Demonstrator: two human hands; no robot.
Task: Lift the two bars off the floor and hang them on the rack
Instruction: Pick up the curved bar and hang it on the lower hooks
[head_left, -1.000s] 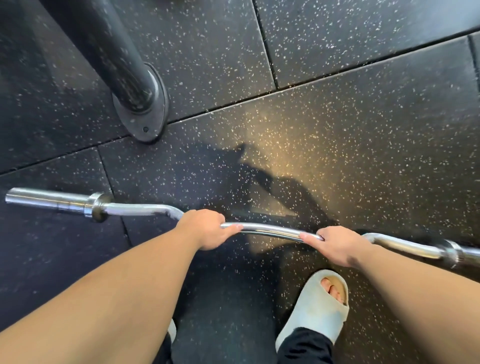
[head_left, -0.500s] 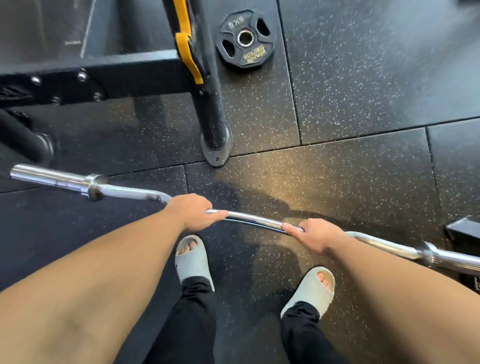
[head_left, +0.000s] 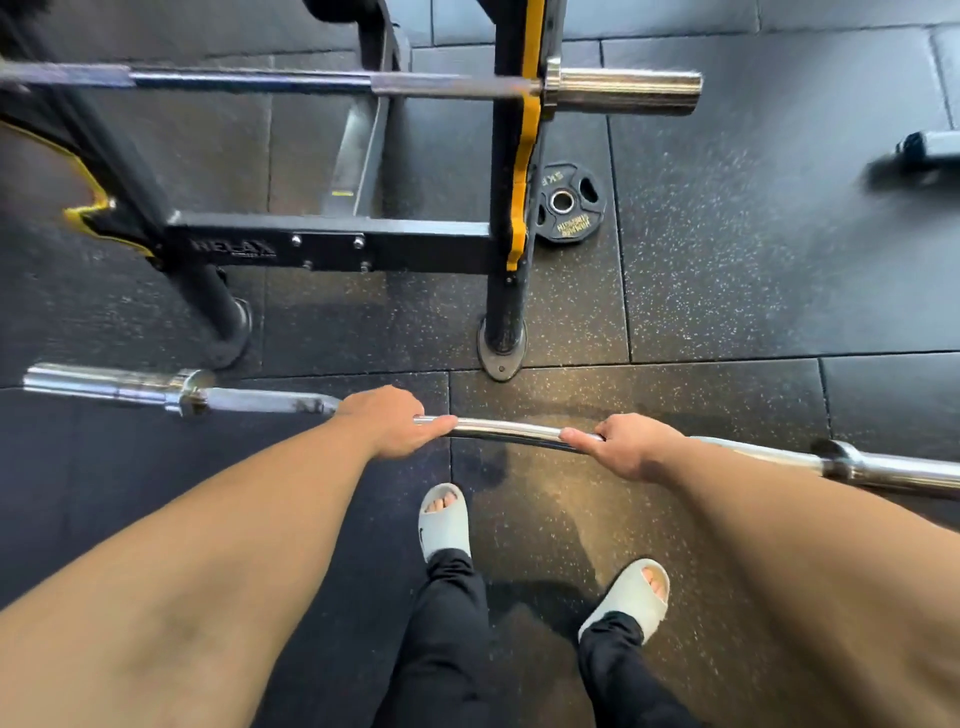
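A chrome curl bar (head_left: 506, 430) with a wavy middle hangs level above the floor, held in both hands. My left hand (head_left: 389, 420) grips it left of centre and my right hand (head_left: 623, 451) grips it right of centre, both overhand. Its left sleeve (head_left: 104, 385) points left; its right sleeve runs off the right edge. Ahead stands the black rack (head_left: 332, 241) with yellow-lined uprights (head_left: 522, 171). A straight bar (head_left: 363, 83) lies across the rack near the top of the view, its chrome sleeve (head_left: 623, 91) sticking out to the right.
A small black weight plate (head_left: 569, 205) lies flat on the speckled rubber floor (head_left: 753, 249) just right of the rack's upright. The upright's round foot (head_left: 501, 358) sits close in front of the held bar. A dark piece of equipment (head_left: 914, 156) shows at the right edge. My feet wear pale slides.
The bar has risen with both hands on it, and my view has lifted from the floor to the rack, which now shows the straight bar resting on it.
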